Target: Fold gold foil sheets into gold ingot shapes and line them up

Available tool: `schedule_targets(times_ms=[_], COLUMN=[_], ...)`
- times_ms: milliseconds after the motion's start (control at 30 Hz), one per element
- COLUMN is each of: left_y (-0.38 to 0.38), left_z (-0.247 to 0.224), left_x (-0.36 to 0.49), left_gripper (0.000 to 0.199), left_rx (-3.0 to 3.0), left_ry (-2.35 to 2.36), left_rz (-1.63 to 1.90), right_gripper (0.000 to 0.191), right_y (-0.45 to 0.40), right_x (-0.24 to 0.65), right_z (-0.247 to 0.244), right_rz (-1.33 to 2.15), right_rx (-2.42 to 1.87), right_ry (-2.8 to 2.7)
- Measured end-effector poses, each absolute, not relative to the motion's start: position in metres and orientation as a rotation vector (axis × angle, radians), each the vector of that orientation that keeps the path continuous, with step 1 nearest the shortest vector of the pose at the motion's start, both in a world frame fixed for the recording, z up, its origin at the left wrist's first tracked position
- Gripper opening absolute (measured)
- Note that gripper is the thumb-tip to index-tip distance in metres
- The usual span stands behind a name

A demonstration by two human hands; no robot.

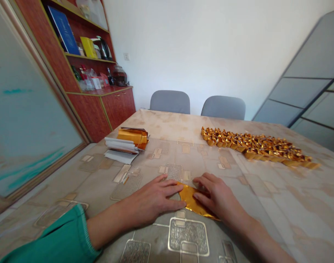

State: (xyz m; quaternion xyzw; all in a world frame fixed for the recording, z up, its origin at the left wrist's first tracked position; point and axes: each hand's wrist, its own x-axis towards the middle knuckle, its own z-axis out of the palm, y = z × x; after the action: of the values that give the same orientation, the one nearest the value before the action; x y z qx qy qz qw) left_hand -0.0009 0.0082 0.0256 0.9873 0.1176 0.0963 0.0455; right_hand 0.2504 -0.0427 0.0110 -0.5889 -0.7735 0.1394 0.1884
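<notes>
A folded piece of gold foil paper (193, 201) lies flat on the patterned tablecloth (156, 241) in front of me. My left hand (157, 197) rests at its left end, fingers spread, with the fingertips and thumb touching its edge. Over the right part of the foil lies my right hand (215, 193), its fingers bent and its thumb on the gold surface. The right end of the foil is partly hidden under that hand. Neither hand grips the foil.
A stack of gold and white paper sheets (132, 140) sits at the back left of the table. Rows of folded gold pieces (254, 146) stretch across the right. Two grey chairs (169, 101) stand behind the far edge.
</notes>
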Motion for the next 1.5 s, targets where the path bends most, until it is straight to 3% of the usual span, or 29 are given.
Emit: schedule_targets(times_ms=[267,400,633,967,1200,1367,1500], left_y=[0.022,0.024,0.024,0.019,0.014,0.010,0.008], left_z=[0.022,0.016,0.009,0.005,0.008,0.005,0.003], left_x=[-0.002,0.002,0.006,0.008,0.010,0.013,0.015], left_gripper=[0.026,0.020,0.014,0.016,0.012,0.027,0.028], left_rx=[2.931,2.873,2.905,2.988,3.028,3.029,3.024], left_ry=[0.384,0.397,0.437,0.453,0.488,0.533,0.537], left_rz=[0.410,0.474,0.439,0.488,0.466,0.488,0.480], right_gripper=[0.010,0.015,0.026,0.025,0.026,0.023,0.020], right_y=[-0.050,-0.054,-0.051,-0.046,-0.043,-0.044,-0.042], right_x=[0.252,0.245,0.240,0.238,0.243,0.241,0.235], right_z=[0.019,0.020,0.022,0.014,0.010,0.010,0.016], right_rz=[0.716,0.834,0.382,0.089,-0.074,-0.088,0.014], right_rx=[-1.509,-1.299,-1.201,-1.429,-1.503,-1.522,-1.536], right_ry=[-2.183,-2.208,-2.317,-2.443,-2.451,-2.429,-2.342])
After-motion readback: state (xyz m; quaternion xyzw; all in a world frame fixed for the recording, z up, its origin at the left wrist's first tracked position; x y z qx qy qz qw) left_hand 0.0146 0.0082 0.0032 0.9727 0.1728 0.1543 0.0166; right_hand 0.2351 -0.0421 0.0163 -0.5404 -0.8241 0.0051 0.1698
